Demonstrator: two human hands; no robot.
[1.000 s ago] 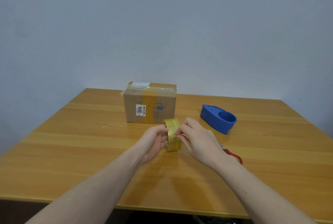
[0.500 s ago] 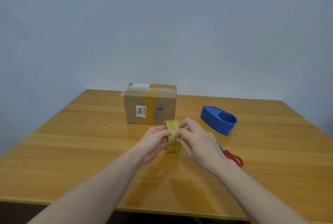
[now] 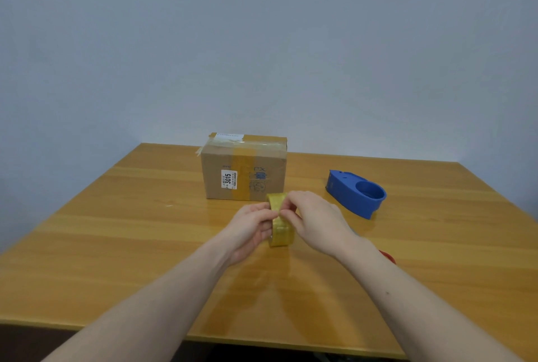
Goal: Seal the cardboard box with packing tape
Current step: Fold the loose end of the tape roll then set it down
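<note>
A closed cardboard box [image 3: 244, 169] with old yellowish tape and a white label stands at the table's far middle. In front of it I hold a yellowish roll of packing tape [image 3: 281, 230] upright above the table. My left hand [image 3: 250, 229] grips the roll from the left side. My right hand [image 3: 316, 223] holds it from the right, thumb and forefinger pinching at the roll's upper rim.
A blue tape dispenser [image 3: 356, 192] lies on the wooden table [image 3: 116, 245] to the right of the box. Red-handled scissors [image 3: 388, 257] are mostly hidden behind my right forearm. A plain wall stands behind the table.
Both hands and the roll stay in nearly the same spot. My right fingers have shifted slightly on the roll's top edge.
</note>
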